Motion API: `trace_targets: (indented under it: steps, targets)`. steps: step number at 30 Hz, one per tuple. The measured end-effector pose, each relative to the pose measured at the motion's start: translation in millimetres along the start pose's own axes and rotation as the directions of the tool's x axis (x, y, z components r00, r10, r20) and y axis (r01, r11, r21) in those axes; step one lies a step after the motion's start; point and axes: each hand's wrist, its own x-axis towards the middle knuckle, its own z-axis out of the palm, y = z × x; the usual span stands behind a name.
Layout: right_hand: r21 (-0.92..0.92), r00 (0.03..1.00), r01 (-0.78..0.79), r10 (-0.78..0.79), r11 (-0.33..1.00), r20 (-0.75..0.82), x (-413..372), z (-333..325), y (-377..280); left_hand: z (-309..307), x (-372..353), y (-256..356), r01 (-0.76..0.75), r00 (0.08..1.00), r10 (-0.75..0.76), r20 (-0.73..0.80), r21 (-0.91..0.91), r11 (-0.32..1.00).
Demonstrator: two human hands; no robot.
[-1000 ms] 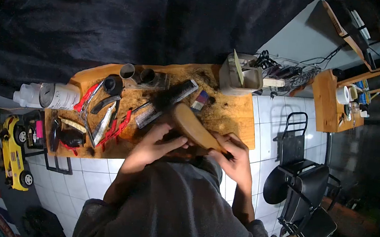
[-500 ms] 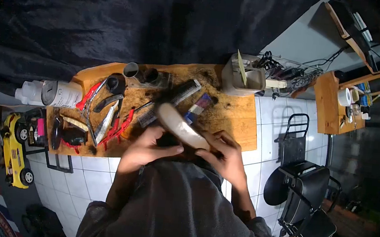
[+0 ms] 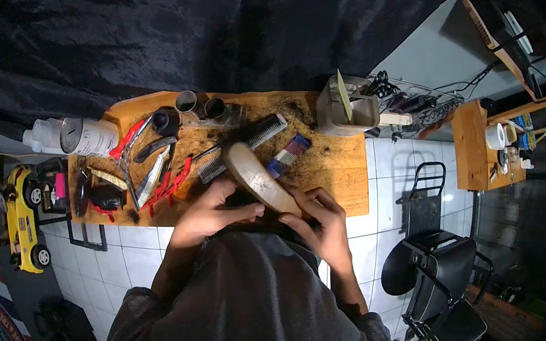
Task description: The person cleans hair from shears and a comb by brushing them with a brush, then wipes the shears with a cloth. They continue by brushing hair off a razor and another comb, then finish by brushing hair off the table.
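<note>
A curved, light wooden-backed brush slants across the front middle of the worktable, over a grey comb. My right hand grips its lower right end between thumb and fingers. To its left, my left hand has bent fingers and its thumb reaching toward the brush. Something dark lies between that thumb and the fingers, and I cannot make out what it is. Behind the brush lies the long grey comb, partly covered. A blue and dark-red packaged item rests just right of the comb.
Dark hair clippings litter the wooden table. Red-handled tools, a straight pale-bladed tool and dark clippers lie left. Cups and a grey bin stand at the back. A black chair is at right.
The brush, blurred by motion before, now appears sharp and its back has turned slightly. Both hands have stayed almost in place.
</note>
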Motion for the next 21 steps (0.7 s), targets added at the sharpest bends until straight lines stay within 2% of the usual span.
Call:
trace_targets:
  steps: [1,2,4,5,7,10,11,13,15,16,18,21]
  targets:
    - [0.0,1.0,0.023,-0.023,1.0,0.001,-1,5,9,-2,-4,-8,-0.032,0.999,0.033,0.006,-0.045,0.998]
    - [-0.085,0.998,0.01,-0.015,0.996,-0.063,1,3,14,-4,-6,-13,-0.066,0.998,0.067,0.01,-0.09,0.994]
    - [-0.221,0.975,0.004,-0.053,0.975,-0.216,8,-8,23,-12,-1,-10,-0.005,0.99,0.026,0.136,-0.158,0.987]
    - [-0.211,0.939,-0.021,-0.053,0.977,-0.341,10,-9,28,-14,0,-10,0.027,0.98,0.011,0.197,-0.189,0.982]
    - [-0.234,0.905,-0.158,0.046,0.959,-0.422,17,-22,10,-13,-2,-15,0.018,0.995,-0.002,0.097,-0.164,0.986]
    - [-0.134,0.934,-0.066,0.014,0.989,-0.357,10,-24,9,-5,-1,-3,0.042,0.999,-0.045,-0.031,-0.088,0.995]
    - [-0.132,0.966,-0.043,0.007,0.99,-0.26,7,-23,8,-2,-1,1,0.058,0.995,-0.062,-0.074,-0.058,0.997]
    - [-0.119,0.998,0.003,-0.01,0.993,-0.059,0,-18,4,0,0,-4,-0.055,0.991,0.062,-0.121,0.064,0.996]
    - [-0.073,0.997,0.024,-0.018,0.997,0.076,0,-11,-2,0,0,-11,-0.133,0.97,0.17,-0.172,0.208,0.969]
    - [-0.074,0.999,0.033,-0.03,0.997,0.032,0,-8,4,1,-1,-11,-0.153,0.955,0.216,-0.201,0.289,0.945]
    - [-0.124,0.995,0.015,-0.027,0.992,-0.095,2,-5,14,4,-6,17,-0.032,0.993,0.047,-0.111,0.133,0.991]
    - [-0.215,0.951,-0.072,0.002,0.974,-0.309,11,-10,19,-3,0,5,-0.086,0.994,0.095,-0.052,0.154,0.984]
